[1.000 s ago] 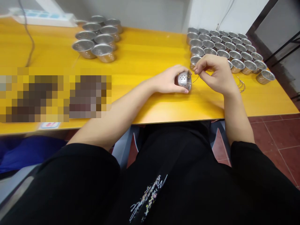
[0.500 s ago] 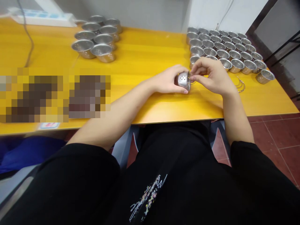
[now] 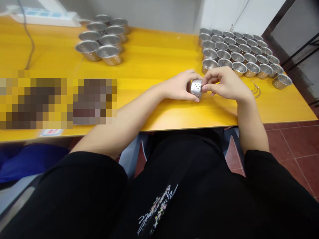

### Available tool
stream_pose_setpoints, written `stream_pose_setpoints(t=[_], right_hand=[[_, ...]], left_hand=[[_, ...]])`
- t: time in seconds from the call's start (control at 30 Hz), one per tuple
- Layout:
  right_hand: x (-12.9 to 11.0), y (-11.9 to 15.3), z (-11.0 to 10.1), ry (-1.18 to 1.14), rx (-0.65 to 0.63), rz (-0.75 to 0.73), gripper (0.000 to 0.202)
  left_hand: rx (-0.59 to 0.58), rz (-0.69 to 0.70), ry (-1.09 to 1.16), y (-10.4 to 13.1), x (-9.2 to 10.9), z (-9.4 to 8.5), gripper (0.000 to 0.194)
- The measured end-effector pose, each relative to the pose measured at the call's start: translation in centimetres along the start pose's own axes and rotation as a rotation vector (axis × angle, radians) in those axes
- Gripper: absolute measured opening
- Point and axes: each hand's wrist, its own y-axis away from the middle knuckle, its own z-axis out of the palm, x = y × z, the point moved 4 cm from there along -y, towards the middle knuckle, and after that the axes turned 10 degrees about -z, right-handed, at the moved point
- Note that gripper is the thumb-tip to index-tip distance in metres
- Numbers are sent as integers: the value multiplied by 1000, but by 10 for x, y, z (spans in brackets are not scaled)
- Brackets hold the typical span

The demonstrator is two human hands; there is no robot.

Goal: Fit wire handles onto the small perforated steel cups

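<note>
A small perforated metal cup (image 3: 196,87) lies tipped on its side in the fingers of my left hand (image 3: 179,85), thumb below and fingers above. Its mouth faces right. My right hand (image 3: 224,83) is at that rim with thumb and forefinger pinched together; what they hold, if anything, is too small to make out. To the right of my right hand, several thin curved wires (image 3: 256,89) lie on the yellow table (image 3: 171,114). Behind both hands stand rows of similar metal cups (image 3: 237,57), mouths up.
Another group of metal cups (image 3: 109,54) stands at the back left. A white power strip (image 3: 50,17) and a grey cable (image 3: 29,39) are at the far left. Two blurred-out patches cover the left front of the table. One cup (image 3: 281,81) sits near the right edge.
The held cup has turned a little, showing more of its perforated side. My right hand has dropped slightly, its fingers closer to the rim, and a thin wire seen there before is now hidden.
</note>
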Motion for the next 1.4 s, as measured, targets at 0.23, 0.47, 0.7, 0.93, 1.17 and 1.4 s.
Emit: stream_pose_setpoints(t=[0.23, 0.47, 0.7, 0.93, 1.17, 1.4], right_hand=[[2, 2, -1, -27, -37, 43, 28], [11, 1, -3, -47, -93, 0, 17], [9, 1, 1, -41, -178, 35, 12], [8, 2, 0, -40, -222, 35, 15], [-3, -1, -1, -4, -313, 19, 24], [-9, 0, 3, -23, -299, 61, 23]], left_hand=[[4, 3, -7, 1, 1, -1, 86], [10, 26, 18, 1, 2, 0, 96], [0, 47, 30, 1, 3, 1, 101], [-5, 60, 39, 0, 5, 1, 108], [-12, 147, 51, 0, 2, 3, 110], [-9, 141, 34, 0, 0, 2, 105]])
